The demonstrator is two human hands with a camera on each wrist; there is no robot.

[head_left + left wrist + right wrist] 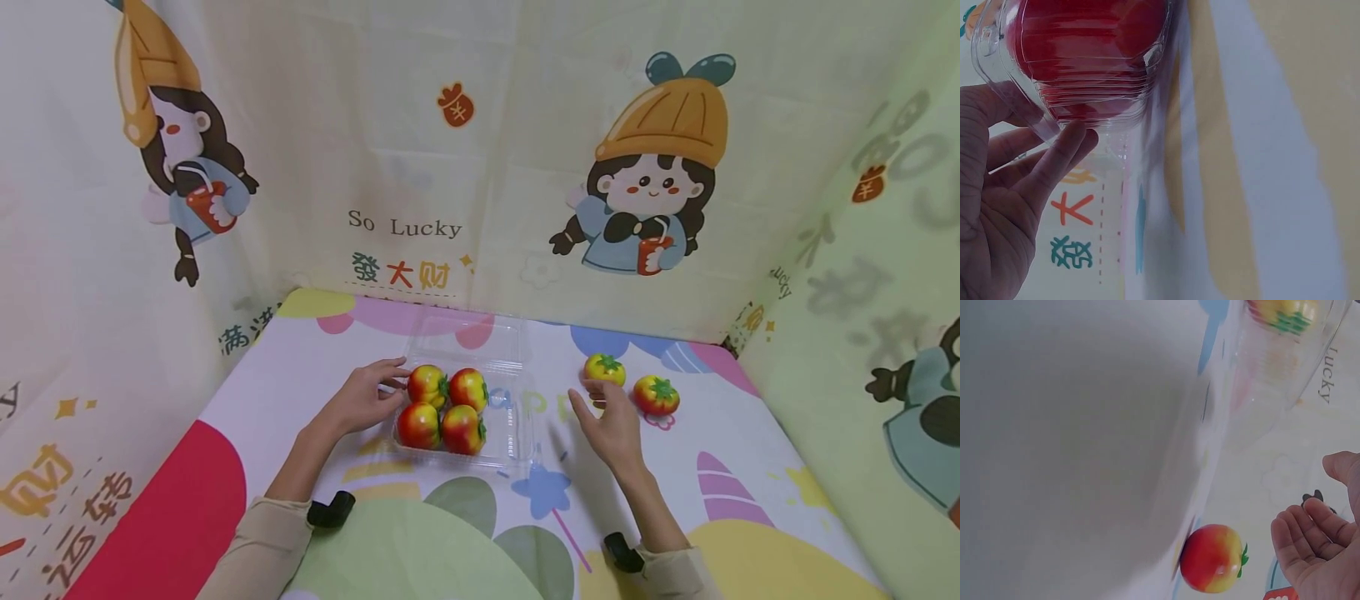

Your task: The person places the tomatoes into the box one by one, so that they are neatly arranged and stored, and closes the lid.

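A clear plastic clamshell box (498, 429) lies on the table with its lid (468, 340) folded back. Inside, on its left side, sit several red-and-yellow persimmon-like fruits (463, 429) with green tops. My left hand (367, 396) is at the box's left edge; in the left wrist view its fingertips (1072, 134) touch the plastic wall. To the right of the box, my right hand (611, 421) hovers with relaxed fingers, holding nothing. It partly covers a yellower fruit (604, 367). Another fruit (657, 395) lies just to its right.
A patterned cloth covers the table (420, 542). Printed fabric walls (525, 167) enclose the back and both sides. Dark wrist cameras (330, 508) sit at the cuffs of both beige sleeves.
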